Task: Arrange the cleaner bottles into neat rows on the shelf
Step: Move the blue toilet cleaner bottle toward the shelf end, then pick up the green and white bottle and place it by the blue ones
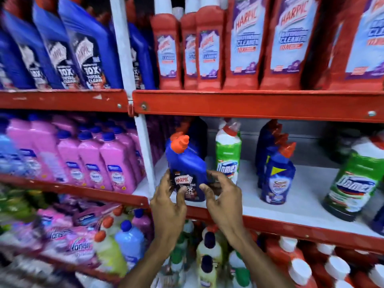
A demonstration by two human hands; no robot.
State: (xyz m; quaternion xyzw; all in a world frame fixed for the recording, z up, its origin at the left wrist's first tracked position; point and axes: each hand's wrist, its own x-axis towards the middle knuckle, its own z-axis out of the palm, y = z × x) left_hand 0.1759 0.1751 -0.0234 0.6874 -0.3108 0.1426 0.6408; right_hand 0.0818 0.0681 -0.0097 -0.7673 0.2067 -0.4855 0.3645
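Positioning is the step in hand: left hand (168, 196) and right hand (220, 196) flank the blue Harpic bottle (187, 169) at the front left of the white middle shelf (307, 196). Left fingers grasp its label side; right fingers sit curled just beside it, contact unclear. Next: square it upright, aligned with the green Domex bottle (228, 154) behind-right and the Sani Fresh bottle (277, 179) farther right.

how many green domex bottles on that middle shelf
2. One Domex bottle stands just right of the blue Harpic bottle being handled; the other leans at the far right. More may be hidden beyond the frame edge.
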